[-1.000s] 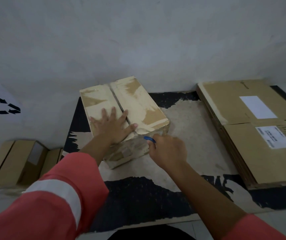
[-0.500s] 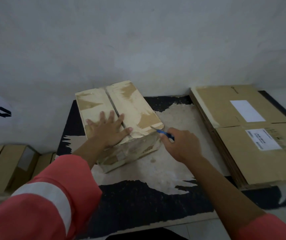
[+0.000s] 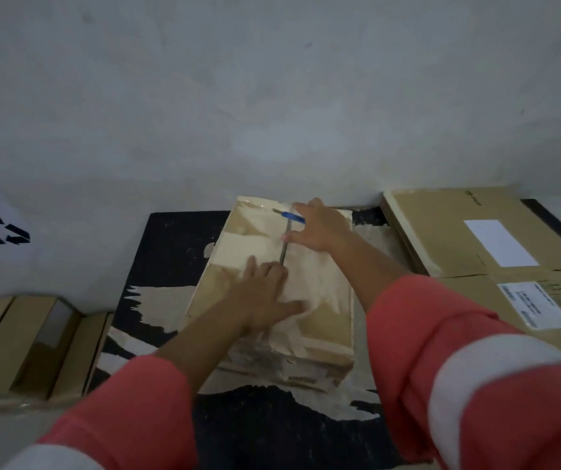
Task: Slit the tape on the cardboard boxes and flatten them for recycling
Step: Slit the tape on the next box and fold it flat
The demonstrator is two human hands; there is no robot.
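While the left hand [image 3: 265, 293] lies flat on the box [image 3: 238, 245], fingers straight, the right hand [image 3: 319, 225] holds a blue cutter [image 3: 292, 217] in curled fingers at the far end of the top seam [image 3: 285, 252]. The box sits mid-worktop [image 3: 170, 252]. A stack [image 3: 441, 232] of flattened cardboard lies just right of it.
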